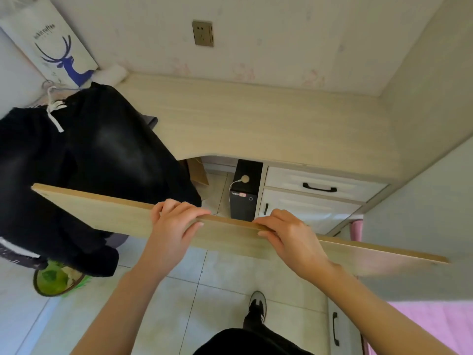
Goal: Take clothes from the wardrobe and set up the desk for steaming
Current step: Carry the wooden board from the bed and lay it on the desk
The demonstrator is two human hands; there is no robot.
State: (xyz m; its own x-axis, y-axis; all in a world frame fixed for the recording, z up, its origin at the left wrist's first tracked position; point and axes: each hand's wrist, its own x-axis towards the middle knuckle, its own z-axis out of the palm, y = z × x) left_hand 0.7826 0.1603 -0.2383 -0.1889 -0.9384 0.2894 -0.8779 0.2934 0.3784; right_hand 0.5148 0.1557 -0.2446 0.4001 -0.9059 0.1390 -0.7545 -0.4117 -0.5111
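My left hand (174,221) and right hand (286,231) both gripped the long wooden board (102,213) near its middle. Its left end hung close to the black clothes (102,149) and might have snagged them off the desk (256,124).

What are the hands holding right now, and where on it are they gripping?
Both hands hold a long wooden board by its upper long edge, near the middle: left hand and right hand side by side, fingers curled over the edge.
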